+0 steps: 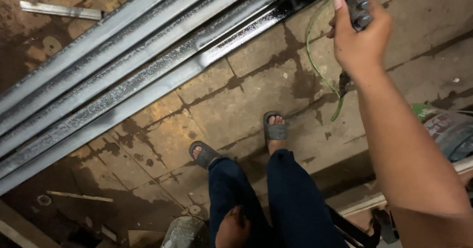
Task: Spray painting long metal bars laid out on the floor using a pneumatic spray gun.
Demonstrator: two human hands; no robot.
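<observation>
A person stands on a stained concrete floor (pixel 231 95), seen from above. The right hand (pixel 362 36), raised at the top right, has its fingers wrapped tightly around the grip of a grey metal spray gun (pixel 352 1), with a thin green hose (pixel 315 56) looping down below it. The left hand (pixel 232 231) hangs low by the thigh at the bottom edge; whether its fingers are curled or loose cannot be told. About five long steel bars (pixel 123 66) lie side by side across the floor's upper left, the nearest one glossy black (wet-looking at its far end). Two grey sandals (pixel 275 127) show below dark trousers. A green and red package (pixel 436 122) sits at the right edge. One short metal strip (pixel 61 10) lies in the top left corner.
</observation>
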